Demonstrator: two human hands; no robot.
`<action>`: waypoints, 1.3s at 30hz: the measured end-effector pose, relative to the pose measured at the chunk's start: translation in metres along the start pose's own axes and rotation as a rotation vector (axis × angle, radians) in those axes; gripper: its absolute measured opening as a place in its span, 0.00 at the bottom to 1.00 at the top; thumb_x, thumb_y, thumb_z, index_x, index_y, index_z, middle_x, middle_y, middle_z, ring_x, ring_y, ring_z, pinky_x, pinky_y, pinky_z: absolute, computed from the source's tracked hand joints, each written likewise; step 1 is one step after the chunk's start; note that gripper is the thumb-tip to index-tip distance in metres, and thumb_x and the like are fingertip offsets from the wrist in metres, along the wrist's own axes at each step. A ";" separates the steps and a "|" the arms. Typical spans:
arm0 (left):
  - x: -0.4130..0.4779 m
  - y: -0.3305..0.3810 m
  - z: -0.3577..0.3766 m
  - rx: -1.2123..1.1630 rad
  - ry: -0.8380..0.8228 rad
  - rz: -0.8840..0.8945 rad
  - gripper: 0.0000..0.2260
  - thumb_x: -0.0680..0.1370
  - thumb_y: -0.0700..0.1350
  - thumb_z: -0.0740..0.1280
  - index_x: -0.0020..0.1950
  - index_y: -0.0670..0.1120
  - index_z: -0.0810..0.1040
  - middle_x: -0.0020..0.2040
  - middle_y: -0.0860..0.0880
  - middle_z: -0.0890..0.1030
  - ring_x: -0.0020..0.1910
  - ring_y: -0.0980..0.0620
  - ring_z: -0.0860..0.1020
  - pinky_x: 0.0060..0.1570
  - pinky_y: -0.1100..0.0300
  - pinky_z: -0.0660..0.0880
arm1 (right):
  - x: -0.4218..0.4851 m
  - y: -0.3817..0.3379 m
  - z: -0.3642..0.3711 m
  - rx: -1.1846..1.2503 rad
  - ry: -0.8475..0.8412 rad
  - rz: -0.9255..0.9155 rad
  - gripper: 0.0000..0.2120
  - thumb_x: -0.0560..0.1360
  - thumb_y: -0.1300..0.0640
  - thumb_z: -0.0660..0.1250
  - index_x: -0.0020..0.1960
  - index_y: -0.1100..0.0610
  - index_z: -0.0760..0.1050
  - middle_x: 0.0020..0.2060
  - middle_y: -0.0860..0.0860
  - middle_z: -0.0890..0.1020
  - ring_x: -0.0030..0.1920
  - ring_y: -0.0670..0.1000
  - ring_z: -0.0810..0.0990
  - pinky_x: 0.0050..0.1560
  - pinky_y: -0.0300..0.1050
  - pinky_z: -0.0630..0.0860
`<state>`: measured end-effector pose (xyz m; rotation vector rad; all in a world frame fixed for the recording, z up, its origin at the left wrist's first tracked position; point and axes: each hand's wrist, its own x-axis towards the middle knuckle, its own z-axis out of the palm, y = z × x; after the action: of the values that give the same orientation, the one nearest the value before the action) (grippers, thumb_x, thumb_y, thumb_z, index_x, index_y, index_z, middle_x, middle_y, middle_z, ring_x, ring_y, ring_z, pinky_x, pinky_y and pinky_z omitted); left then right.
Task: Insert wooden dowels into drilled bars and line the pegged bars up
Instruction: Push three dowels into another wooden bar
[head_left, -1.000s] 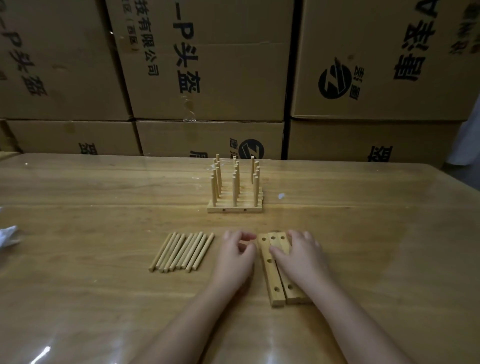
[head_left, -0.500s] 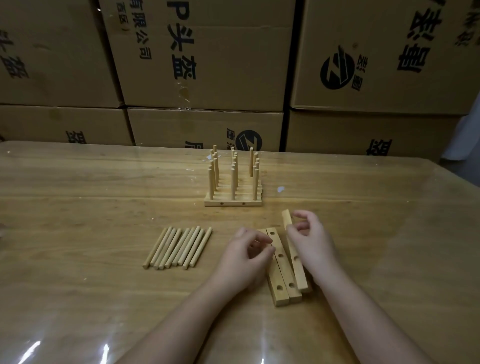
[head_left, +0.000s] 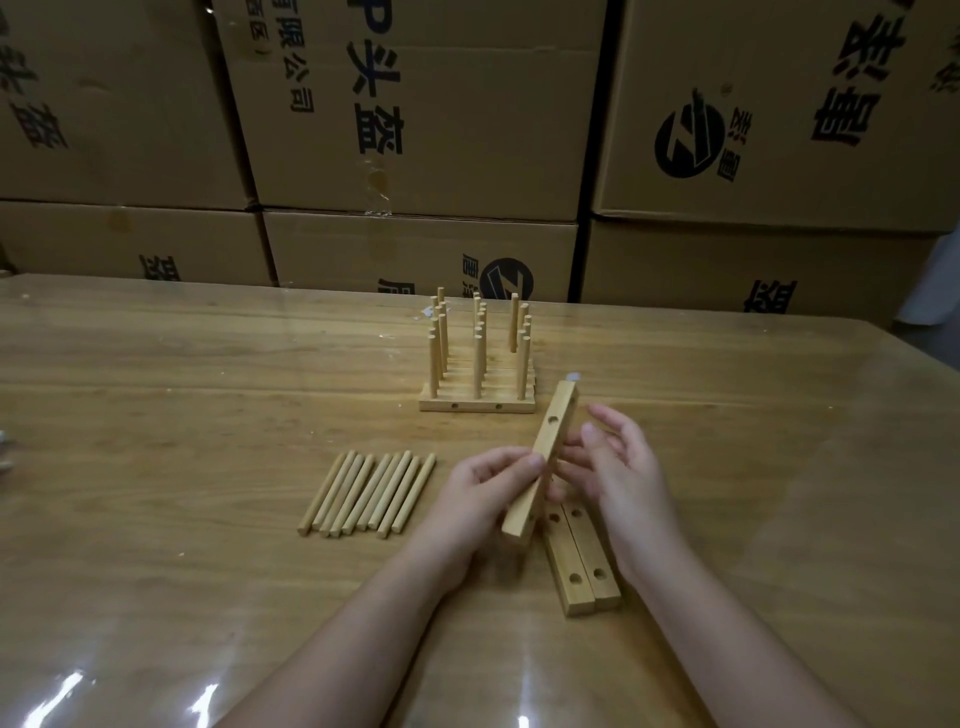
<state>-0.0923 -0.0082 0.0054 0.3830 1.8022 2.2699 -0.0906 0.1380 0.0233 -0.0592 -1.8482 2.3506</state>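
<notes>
Because a peg goes in next, I mark the dowels (head_left: 369, 493): round, pale, all alike, in a flat row just left of my left hand (head_left: 483, 483). Beyond my fingertips stand the pegged bars (head_left: 478, 402), packed side by side, pegs upright. My left thumb and fingers pinch the bar (head_left: 549, 439) near its middle. It is a square stick of light wood, tilted with its far end raised, one hole showing above my grip. I should level it, holes up, before pushing a dowel straight in. My right hand (head_left: 618, 467) hangs loose and uncurled just right of the bar, holding nothing. Below its fingers lie two bare bars (head_left: 571, 551), touching.
</notes>
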 end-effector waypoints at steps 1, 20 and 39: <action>0.000 0.001 -0.001 -0.040 0.021 0.017 0.11 0.72 0.50 0.69 0.50 0.46 0.84 0.40 0.44 0.84 0.37 0.53 0.82 0.36 0.62 0.77 | -0.001 0.002 0.002 -0.035 -0.001 -0.004 0.08 0.80 0.57 0.59 0.56 0.47 0.72 0.45 0.53 0.83 0.44 0.50 0.84 0.41 0.43 0.81; 0.004 0.032 -0.053 -0.721 0.402 0.107 0.18 0.73 0.48 0.65 0.59 0.44 0.69 0.30 0.49 0.76 0.20 0.58 0.68 0.19 0.69 0.65 | -0.043 0.038 0.045 -1.385 -0.800 -0.591 0.25 0.80 0.45 0.48 0.76 0.46 0.51 0.76 0.42 0.54 0.75 0.44 0.46 0.71 0.42 0.38; 0.010 0.021 -0.045 -0.572 0.315 0.021 0.11 0.70 0.50 0.66 0.49 0.47 0.74 0.31 0.49 0.78 0.22 0.57 0.71 0.19 0.68 0.66 | -0.044 0.024 0.037 -1.498 -0.362 -0.683 0.09 0.75 0.52 0.62 0.51 0.54 0.77 0.45 0.51 0.75 0.44 0.52 0.78 0.47 0.48 0.77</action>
<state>-0.1169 -0.0509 0.0173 -0.0623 1.1634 2.8379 -0.0543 0.0901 0.0058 0.7048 -2.6854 0.2633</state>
